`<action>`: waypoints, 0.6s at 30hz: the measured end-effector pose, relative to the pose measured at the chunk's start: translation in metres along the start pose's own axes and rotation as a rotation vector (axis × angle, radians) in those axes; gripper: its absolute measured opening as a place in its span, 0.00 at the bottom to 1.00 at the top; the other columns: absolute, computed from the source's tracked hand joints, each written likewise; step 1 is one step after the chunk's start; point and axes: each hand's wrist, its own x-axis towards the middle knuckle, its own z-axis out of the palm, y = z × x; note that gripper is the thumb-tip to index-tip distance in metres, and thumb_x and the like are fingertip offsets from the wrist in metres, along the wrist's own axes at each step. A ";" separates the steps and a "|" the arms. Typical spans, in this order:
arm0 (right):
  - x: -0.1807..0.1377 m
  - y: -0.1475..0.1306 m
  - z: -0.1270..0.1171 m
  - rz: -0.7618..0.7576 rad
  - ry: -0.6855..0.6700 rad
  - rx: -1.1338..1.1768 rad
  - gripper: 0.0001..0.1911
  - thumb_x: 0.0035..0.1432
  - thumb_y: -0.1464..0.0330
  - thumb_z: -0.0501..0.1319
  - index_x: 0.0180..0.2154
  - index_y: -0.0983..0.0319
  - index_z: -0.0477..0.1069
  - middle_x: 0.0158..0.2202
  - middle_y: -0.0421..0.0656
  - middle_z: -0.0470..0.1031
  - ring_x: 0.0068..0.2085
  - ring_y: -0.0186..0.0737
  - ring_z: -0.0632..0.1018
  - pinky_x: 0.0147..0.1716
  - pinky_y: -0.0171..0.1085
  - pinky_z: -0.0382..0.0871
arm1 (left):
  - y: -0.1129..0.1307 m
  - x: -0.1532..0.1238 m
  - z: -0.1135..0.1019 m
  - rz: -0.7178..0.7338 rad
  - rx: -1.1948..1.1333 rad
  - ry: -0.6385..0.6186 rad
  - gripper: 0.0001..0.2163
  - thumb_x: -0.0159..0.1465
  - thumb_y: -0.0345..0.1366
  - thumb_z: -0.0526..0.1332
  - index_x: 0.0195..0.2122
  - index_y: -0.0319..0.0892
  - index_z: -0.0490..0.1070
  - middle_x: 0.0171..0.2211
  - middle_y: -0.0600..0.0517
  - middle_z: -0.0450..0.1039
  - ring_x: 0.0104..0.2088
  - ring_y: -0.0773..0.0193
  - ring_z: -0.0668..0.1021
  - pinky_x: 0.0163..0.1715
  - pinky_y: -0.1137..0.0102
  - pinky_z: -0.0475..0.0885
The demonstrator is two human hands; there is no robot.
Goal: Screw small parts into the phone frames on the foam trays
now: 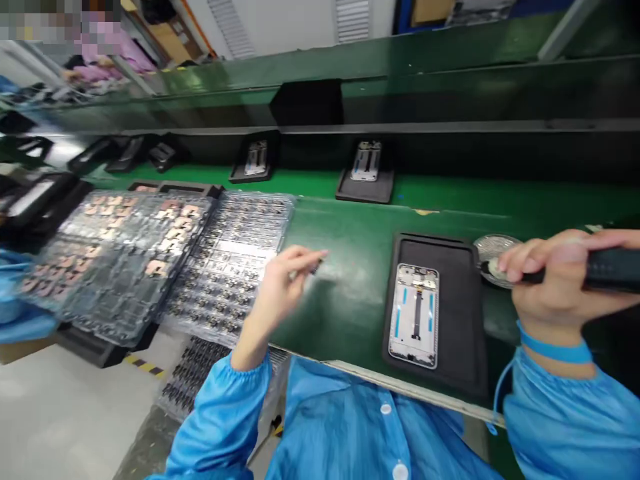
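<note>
The left hand (283, 290) pinches narrowly on a tiny dark part (316, 268), too small to make out. The right hand (563, 277) wraps around a black screwdriver (613, 270), its tip over a round metal dish (493, 247). Between them, a smartphone frame (414, 317) lies in a black tray (435, 250), the left hand at its nine o'clock, the right at two.

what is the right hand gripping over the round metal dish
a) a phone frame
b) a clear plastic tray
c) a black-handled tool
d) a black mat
C: the right hand is closed around a black-handled tool just above the round metal dish.
</note>
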 end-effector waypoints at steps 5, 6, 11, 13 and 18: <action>0.009 0.012 0.000 -0.295 -0.257 -0.150 0.29 0.71 0.47 0.86 0.49 0.49 0.71 0.27 0.29 0.70 0.21 0.40 0.75 0.25 0.44 0.80 | 0.071 -0.008 0.078 0.249 -0.164 -0.505 0.12 0.86 0.30 0.71 0.62 0.49 0.93 0.48 0.49 0.96 0.47 0.54 0.95 0.59 0.62 0.91; 0.012 0.015 -0.002 -0.314 -0.270 -0.147 0.29 0.72 0.46 0.86 0.48 0.49 0.70 0.27 0.27 0.69 0.19 0.38 0.74 0.23 0.42 0.78 | 0.078 -0.010 0.089 0.279 -0.152 -0.569 0.10 0.86 0.29 0.71 0.60 0.47 0.93 0.47 0.49 0.96 0.47 0.54 0.96 0.59 0.63 0.91; 0.020 0.027 -0.004 -0.393 -0.327 -0.131 0.26 0.76 0.51 0.83 0.48 0.51 0.69 0.27 0.26 0.70 0.17 0.34 0.72 0.20 0.36 0.77 | 0.083 -0.025 0.116 0.358 -0.081 -0.740 0.10 0.87 0.27 0.71 0.55 0.43 0.95 0.52 0.47 0.96 0.50 0.56 0.96 0.57 0.67 0.89; 0.019 0.027 -0.003 -0.400 -0.332 -0.123 0.25 0.77 0.53 0.83 0.48 0.51 0.69 0.27 0.25 0.70 0.17 0.33 0.73 0.20 0.35 0.77 | 0.080 -0.030 0.121 0.361 -0.048 -0.744 0.11 0.86 0.25 0.71 0.56 0.44 0.95 0.51 0.47 0.96 0.50 0.56 0.95 0.57 0.66 0.88; 0.017 0.025 -0.003 -0.391 -0.322 -0.127 0.24 0.78 0.53 0.83 0.48 0.52 0.70 0.28 0.25 0.69 0.18 0.33 0.74 0.20 0.35 0.77 | 0.077 -0.041 0.127 0.362 0.048 -0.603 0.09 0.87 0.33 0.75 0.63 0.48 0.95 0.47 0.46 0.95 0.58 0.47 0.89 0.62 0.54 0.83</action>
